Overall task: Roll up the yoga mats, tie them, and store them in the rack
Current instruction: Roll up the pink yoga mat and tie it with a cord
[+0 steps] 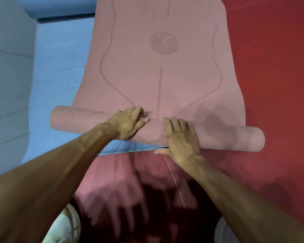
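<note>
A pink yoga mat (158, 55) lies flat on the floor and stretches away from me, with curved guide lines and a round logo printed on it. Its near end is wound into a thick roll (223, 135) that lies crosswise in front of me. My left hand (128, 123) sits on top of the roll left of centre, fingers curled over its far side. Just right of centre, my right hand (181, 137) presses on the roll with fingers straight and spread, thumb down at the near side.
A blue mat (60, 67) lies flat to the left, partly under the pink one, and a pale grey-blue mat (7, 67) is further left. Red floor padding (270, 67) runs along the right. My white shoes (65, 225) show at the bottom edge.
</note>
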### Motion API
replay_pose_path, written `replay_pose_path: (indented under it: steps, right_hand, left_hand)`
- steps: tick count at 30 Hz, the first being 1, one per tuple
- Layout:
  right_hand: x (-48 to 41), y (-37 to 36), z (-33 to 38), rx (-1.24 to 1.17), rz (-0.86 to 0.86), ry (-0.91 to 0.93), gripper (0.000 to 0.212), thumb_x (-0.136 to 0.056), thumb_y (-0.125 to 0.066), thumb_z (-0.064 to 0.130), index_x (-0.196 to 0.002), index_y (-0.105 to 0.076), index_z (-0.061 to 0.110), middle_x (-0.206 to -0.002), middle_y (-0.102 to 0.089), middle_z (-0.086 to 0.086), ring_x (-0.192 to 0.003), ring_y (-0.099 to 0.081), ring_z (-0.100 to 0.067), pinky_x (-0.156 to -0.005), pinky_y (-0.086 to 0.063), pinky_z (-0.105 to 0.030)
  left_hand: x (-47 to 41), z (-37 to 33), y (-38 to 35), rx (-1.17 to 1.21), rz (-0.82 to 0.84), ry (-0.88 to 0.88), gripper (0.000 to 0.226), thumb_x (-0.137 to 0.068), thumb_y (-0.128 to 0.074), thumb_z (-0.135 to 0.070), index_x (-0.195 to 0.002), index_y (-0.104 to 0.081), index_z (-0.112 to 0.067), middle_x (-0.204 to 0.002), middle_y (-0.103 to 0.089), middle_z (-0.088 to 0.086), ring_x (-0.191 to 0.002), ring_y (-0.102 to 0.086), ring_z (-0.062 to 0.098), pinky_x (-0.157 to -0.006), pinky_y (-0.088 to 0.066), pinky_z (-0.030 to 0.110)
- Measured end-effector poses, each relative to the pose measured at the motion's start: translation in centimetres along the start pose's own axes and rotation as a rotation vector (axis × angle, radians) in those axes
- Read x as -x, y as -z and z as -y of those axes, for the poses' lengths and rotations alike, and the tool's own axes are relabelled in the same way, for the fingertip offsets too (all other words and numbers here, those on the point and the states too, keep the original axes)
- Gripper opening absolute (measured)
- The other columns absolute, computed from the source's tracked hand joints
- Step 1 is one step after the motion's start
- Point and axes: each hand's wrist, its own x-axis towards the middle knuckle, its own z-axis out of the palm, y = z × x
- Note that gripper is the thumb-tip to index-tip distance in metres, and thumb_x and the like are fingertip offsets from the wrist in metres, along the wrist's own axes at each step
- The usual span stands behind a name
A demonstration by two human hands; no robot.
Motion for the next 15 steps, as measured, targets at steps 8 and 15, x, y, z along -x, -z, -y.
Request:
replay_pose_path:
  steps: [8,15]
  right_hand:
    - [-2.7,0.6,-2.1,-0.131,0.011,0.057,0.096,-0.034,-0.082,0.067,-0.11,-0.06,0.013,-0.093,-0.063,-0.003,-0.087,-0.063,-0.03,-0.08,-0.042,-0.042]
    - [-3.9,3.7,-2.0,-0.119,0.256,0.044,0.086,-0.056,-0.076,0.07,-0.122,-0.052,0.022,-0.117,-0.062,0.001,-0.111,-0.057,-0.024,-0.094,-0.041,-0.035]
  left_hand:
    - [-0.2,-1.3,0.1,-0.189,-0.075,0.093,0.046,-0.099,-0.01,-0.047,-0.1,-0.046,-0.017,-0.109,-0.059,0.004,-0.104,-0.056,0.025,-0.092,-0.035,0.04]
    - [3.2,-1.8,-1.4,-0.33,-0.118,0.05,0.075,-0.088,0.004,-0.041,-0.136,-0.045,-0.012,-0.133,-0.051,0.007,-0.121,-0.045,0.029,-0.106,-0.023,0.038]
